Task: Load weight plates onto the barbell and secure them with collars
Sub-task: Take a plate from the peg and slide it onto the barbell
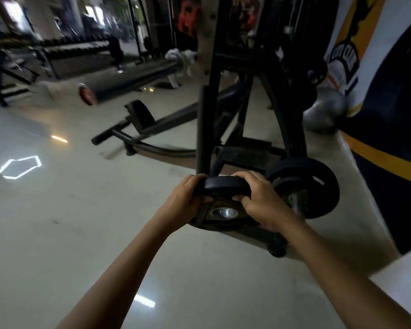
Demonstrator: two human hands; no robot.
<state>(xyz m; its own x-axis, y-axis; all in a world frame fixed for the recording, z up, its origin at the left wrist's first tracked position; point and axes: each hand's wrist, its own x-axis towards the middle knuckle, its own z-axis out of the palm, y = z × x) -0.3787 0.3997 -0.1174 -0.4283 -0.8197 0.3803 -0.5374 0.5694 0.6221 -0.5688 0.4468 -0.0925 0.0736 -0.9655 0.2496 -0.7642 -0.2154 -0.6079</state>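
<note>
I hold a black weight plate (224,186) with a shiny metal centre hole low in front of me. My left hand (184,198) grips its left rim and my right hand (259,200) grips its right rim, fingers curled over the edge. Just right of it, another black plate (318,184) sits on a steel peg of the rack. The barbell's dark sleeve (133,79) juts toward me at upper left, bare, its end cap facing the camera. No collar is visible.
A black rack frame (207,110) rises straight ahead, its floor legs (152,129) spreading left. A grey ball (325,110) lies by the painted wall (389,103) on the right. Dumbbell racks (57,51) line the far left. Glossy floor (81,222) spreads left and below.
</note>
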